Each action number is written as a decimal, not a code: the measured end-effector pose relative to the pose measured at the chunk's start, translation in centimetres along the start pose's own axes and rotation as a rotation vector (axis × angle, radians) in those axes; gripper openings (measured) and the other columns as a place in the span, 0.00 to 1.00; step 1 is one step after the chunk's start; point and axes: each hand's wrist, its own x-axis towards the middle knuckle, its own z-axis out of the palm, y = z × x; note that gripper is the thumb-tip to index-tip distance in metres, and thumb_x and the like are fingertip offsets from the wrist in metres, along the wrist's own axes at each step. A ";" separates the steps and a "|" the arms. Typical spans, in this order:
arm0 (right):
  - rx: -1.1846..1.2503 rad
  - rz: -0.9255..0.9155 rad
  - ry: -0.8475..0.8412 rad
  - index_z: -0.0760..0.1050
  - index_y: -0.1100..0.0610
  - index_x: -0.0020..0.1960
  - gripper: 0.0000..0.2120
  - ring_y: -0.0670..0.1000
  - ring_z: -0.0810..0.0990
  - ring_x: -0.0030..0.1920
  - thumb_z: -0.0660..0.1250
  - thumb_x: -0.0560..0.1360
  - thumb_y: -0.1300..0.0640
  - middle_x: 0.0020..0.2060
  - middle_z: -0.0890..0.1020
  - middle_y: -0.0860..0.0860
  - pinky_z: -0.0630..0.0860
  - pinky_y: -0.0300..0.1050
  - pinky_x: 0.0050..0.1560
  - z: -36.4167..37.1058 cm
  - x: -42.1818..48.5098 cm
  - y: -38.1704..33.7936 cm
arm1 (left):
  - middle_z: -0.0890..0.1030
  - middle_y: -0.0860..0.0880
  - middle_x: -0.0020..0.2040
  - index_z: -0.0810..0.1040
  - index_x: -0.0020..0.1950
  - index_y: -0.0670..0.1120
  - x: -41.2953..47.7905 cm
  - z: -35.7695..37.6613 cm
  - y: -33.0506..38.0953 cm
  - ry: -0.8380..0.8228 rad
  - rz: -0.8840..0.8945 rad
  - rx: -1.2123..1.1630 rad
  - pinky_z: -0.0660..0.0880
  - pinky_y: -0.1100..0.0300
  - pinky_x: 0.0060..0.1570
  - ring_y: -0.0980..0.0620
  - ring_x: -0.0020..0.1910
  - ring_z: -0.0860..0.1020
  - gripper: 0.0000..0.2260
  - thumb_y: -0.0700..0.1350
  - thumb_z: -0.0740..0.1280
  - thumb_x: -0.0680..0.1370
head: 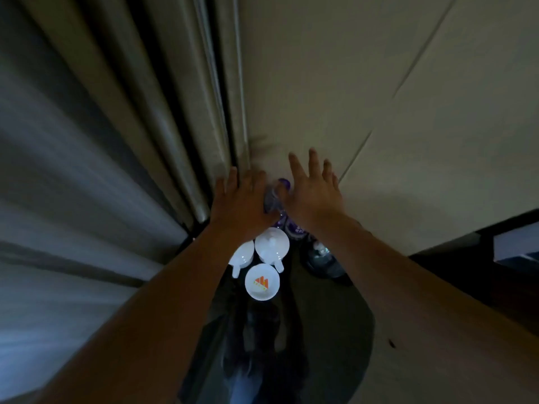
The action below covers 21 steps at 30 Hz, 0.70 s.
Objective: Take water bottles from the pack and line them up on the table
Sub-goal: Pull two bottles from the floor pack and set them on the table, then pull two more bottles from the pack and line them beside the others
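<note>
A clear water bottle [273, 199] with a purple cap and purple label stands at the far side of a dark round glass table [344, 325]. My left hand [242, 204] is just left of it and my right hand [313, 193] just right of it, both with fingers stretched out and spread. The thumbs lie close to the bottle's neck; in the dim light it is unclear whether they touch it. A second clear bottle [319, 258] stands on the table to the right, under my right forearm. No pack is visible.
Two white cups [271, 244] [242, 255] and a white dish with an orange logo [261, 282] sit on the table just in front of the bottle. Long curtains [116, 141] hang at left, a pale wall [379, 97] is behind, and dark furniture [495, 252] stands at right.
</note>
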 end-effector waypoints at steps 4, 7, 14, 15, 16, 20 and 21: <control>-0.009 -0.099 -0.020 0.44 0.45 0.76 0.33 0.65 0.43 0.76 0.48 0.76 0.35 0.78 0.46 0.56 0.45 0.64 0.74 -2.1 -3.3 -3.9 | 0.54 0.43 0.78 0.49 0.77 0.50 -4.8 -3.9 -1.9 0.043 -0.047 0.081 0.48 0.38 0.72 0.37 0.77 0.48 0.34 0.64 0.54 0.76; -0.001 -0.149 -0.031 0.49 0.47 0.76 0.32 0.65 0.46 0.76 0.50 0.76 0.36 0.78 0.51 0.57 0.49 0.65 0.73 -3.6 -6.6 -6.9 | 0.55 0.43 0.78 0.51 0.76 0.51 -9.1 -6.7 -4.1 0.045 -0.115 0.118 0.49 0.39 0.72 0.37 0.76 0.50 0.34 0.66 0.53 0.75; 0.084 -0.249 0.080 0.58 0.52 0.74 0.29 0.61 0.57 0.75 0.52 0.78 0.40 0.76 0.57 0.59 0.63 0.60 0.70 -4.2 -16.9 -15.5 | 0.57 0.45 0.78 0.52 0.76 0.53 -20.9 -11.8 -10.0 0.094 -0.197 0.078 0.54 0.42 0.72 0.40 0.76 0.54 0.32 0.66 0.51 0.76; 0.087 -0.264 0.092 0.60 0.53 0.74 0.28 0.61 0.59 0.74 0.53 0.78 0.40 0.75 0.60 0.60 0.65 0.59 0.69 -3.8 -18.4 -17.2 | 0.59 0.45 0.78 0.53 0.76 0.52 -22.8 -12.2 -10.8 0.113 -0.212 0.062 0.55 0.42 0.72 0.40 0.76 0.56 0.32 0.66 0.52 0.76; 0.085 -0.277 0.102 0.63 0.54 0.72 0.27 0.61 0.63 0.72 0.53 0.78 0.41 0.73 0.63 0.60 0.67 0.57 0.67 -3.2 -19.9 -18.9 | 0.61 0.44 0.77 0.55 0.75 0.52 -24.8 -12.6 -11.6 0.134 -0.223 0.046 0.57 0.43 0.72 0.40 0.75 0.58 0.32 0.66 0.52 0.75; 0.163 -0.348 0.205 0.76 0.59 0.56 0.21 0.59 0.78 0.53 0.56 0.77 0.44 0.52 0.81 0.57 0.75 0.54 0.51 0.4 -26.1 -25.6 | 0.67 0.44 0.73 0.62 0.72 0.49 -33.9 -12.3 -14.7 0.154 -0.266 -0.003 0.62 0.45 0.68 0.41 0.72 0.64 0.32 0.67 0.51 0.74; 0.221 -0.355 0.219 0.77 0.60 0.53 0.20 0.59 0.79 0.51 0.57 0.77 0.45 0.49 0.82 0.57 0.75 0.53 0.51 1.6 -27.8 -27.1 | 0.69 0.44 0.72 0.63 0.71 0.49 -36.5 -11.8 -15.5 0.148 -0.286 -0.009 0.64 0.45 0.66 0.42 0.71 0.66 0.31 0.66 0.52 0.74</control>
